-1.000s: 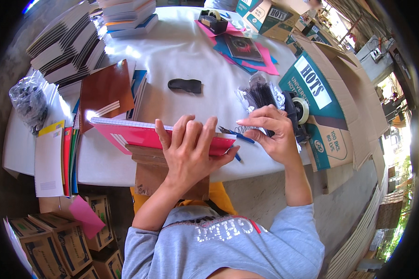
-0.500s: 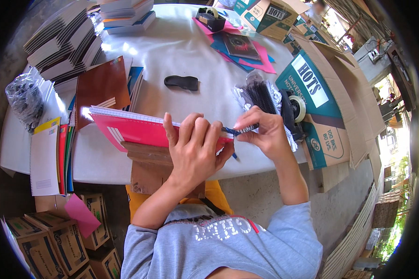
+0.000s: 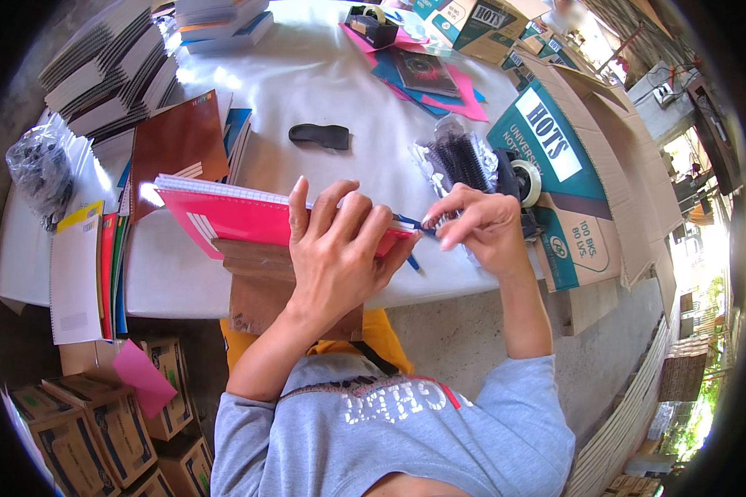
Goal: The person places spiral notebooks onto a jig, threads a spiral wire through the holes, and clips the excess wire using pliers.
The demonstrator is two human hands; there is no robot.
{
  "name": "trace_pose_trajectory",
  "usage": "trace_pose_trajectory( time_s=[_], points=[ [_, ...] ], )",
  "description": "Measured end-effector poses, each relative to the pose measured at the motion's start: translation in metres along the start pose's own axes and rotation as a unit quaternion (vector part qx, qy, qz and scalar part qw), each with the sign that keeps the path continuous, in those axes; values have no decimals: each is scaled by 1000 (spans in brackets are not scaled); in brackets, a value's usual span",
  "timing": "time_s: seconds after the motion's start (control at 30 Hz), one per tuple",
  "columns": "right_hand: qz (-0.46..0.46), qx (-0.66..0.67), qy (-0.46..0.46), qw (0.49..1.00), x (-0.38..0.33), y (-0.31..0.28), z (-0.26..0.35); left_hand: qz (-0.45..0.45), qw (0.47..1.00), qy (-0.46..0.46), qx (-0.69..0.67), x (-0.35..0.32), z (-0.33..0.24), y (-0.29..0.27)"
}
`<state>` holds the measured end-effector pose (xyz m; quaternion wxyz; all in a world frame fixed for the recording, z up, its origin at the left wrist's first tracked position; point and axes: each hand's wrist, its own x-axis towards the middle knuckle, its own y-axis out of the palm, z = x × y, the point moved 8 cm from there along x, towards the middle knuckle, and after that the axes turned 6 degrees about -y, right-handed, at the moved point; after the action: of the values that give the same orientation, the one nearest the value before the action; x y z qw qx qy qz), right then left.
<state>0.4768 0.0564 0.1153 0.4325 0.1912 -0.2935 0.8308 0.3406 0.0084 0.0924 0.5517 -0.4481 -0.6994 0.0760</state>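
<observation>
A red notebook (image 3: 224,217) with loose white pages and punched holes along its top edge leans on a brown wooden block (image 3: 257,290). My left hand (image 3: 336,232) is closed on its right part, thumb below and fingers across the cover. At the notebook's right end, my right hand (image 3: 481,224) pinches a dark binding coil (image 3: 428,225), mostly hidden by the fingers. A thin blue stick (image 3: 414,263) pokes out below that corner. Just beyond my right hand lies a bundle of black coils (image 3: 457,159) in clear plastic.
A tape dispenser (image 3: 524,184) and an open carton (image 3: 547,157) stand at the right. Stacks of bound notebooks (image 3: 112,74) fill the far left, near a brown-covered notebook (image 3: 181,149) and a bag of black coils (image 3: 40,174). A black curved piece (image 3: 319,136) lies mid-table.
My right hand's fingers have shifted and spread a little at the notebook's corner, and less of the coil shows. My left hand keeps its hold. The whole view has shifted slightly.
</observation>
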Motion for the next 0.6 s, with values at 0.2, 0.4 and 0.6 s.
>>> trace_pose_trajectory(
  time_s=[0.2, 0.4, 0.6],
  points=[
    [-58, -90, 81, 991, -2, -5, -1, -106, 993, -7, 45, -16, -3, -11],
    [18, -158, 15, 987, -1, 11, 9, -136, 990, 34, 10, -27, -8, -14],
    [30, -153, 12, 988, -4, 16, 10, -115, 993, 21, -2, -23, -3, -12]
  ],
)
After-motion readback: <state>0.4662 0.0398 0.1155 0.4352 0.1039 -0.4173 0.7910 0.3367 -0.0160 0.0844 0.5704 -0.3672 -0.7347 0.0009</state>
